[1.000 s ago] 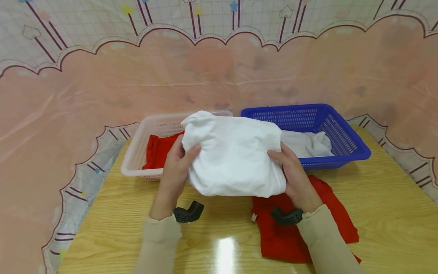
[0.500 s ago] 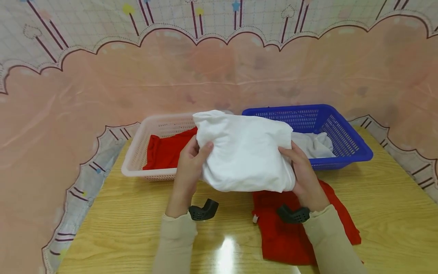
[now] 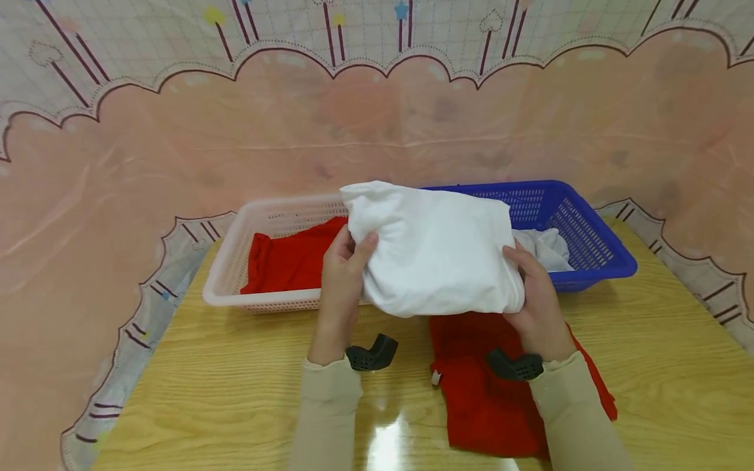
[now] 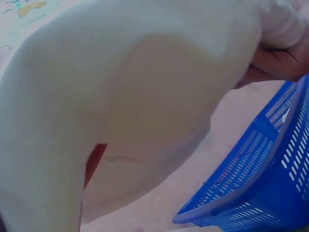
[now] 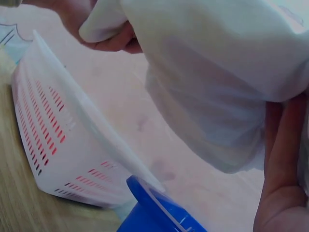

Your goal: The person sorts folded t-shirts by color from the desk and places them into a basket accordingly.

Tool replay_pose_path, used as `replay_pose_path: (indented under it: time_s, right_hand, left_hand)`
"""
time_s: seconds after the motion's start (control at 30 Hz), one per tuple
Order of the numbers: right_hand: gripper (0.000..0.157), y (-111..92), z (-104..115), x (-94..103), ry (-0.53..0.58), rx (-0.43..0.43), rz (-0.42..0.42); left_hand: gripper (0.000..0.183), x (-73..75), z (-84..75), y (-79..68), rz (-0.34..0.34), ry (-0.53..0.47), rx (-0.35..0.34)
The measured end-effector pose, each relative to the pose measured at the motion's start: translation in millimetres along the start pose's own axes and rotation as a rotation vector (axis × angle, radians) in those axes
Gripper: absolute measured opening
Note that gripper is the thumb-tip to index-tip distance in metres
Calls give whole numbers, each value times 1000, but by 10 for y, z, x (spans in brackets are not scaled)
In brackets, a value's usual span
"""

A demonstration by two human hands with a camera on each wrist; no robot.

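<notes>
A folded white garment (image 3: 438, 252) is held up in the air between both hands, in front of the two baskets. At its left end the left hand (image 3: 344, 281) grips it, thumb on the near face and fingers behind. The right hand (image 3: 536, 301) holds the opposite end the same way. In the left wrist view the white cloth (image 4: 145, 87) fills most of the picture, with the blue basket (image 4: 260, 203) beyond. From the right wrist, the garment's underside (image 5: 207, 106) shows hanging between the hands. The fingers behind the cloth are mostly hidden in the head view.
A pale pink basket (image 3: 259, 299) at the back left holds a red garment (image 3: 288, 258). The blue basket (image 3: 618, 267) beside it contains white cloth (image 3: 548, 248). Another red garment (image 3: 495, 405) lies on the wooden table (image 3: 224, 392) below the right hand. A printed curtain (image 3: 294, 144) hangs behind.
Both hands have carried the white garment to the right and slightly up, so more of the pink basket shows and less of the blue basket's contents. The grip looks the same.
</notes>
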State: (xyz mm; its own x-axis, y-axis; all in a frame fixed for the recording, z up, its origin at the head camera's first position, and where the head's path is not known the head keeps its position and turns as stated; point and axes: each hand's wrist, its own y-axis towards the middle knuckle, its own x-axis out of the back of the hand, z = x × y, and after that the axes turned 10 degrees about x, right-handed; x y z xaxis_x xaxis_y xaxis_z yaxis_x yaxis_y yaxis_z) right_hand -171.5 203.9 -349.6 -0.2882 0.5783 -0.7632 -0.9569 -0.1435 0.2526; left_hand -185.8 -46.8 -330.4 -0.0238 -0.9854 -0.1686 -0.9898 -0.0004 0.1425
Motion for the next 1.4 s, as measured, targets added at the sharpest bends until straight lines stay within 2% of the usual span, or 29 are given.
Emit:
replay_pose_path:
  time_s: [0.13, 0.2, 0.3, 0.37, 0.53, 0.63, 0.93, 1.07, 1.23, 1.4]
  right_hand:
    - [46, 1, -3, 35, 120, 39, 32]
    - [48, 8, 2, 44, 134, 55, 65]
    - [55, 31, 23, 41, 60, 88, 132]
    - [62, 52, 41, 40, -35, 106, 162]
    - [67, 103, 81, 51, -221, 118, 154]
    - [66, 127, 119, 70, -256, 140, 131]
    - [57, 266, 298, 8, -93, 240, 45]
    - [55, 318, 353, -8, -34, 260, 33]
    - [53, 344, 404, 2, 2, 264, 18]
    - [53, 353, 467, 53, 55, 263, 31]
  left_hand:
    - [37, -14, 15, 13, -47, -38, -18]
    - [37, -21, 22, 22, -70, -61, -36]
    - [37, -34, 27, 35, -91, -93, -52]
    - [37, -43, 26, 40, -96, -105, -55]
    - [38, -63, 26, 56, -88, -102, -29]
    - [40, -83, 42, 69, -68, -97, -7]
    - [45, -204, 44, 128, -9, -243, 34]
    - [43, -257, 29, 162, 16, -326, -19]
    - [27, -357, 2, 205, 63, -442, -81]
    - [17, -440, -8, 201, 72, -443, -70]
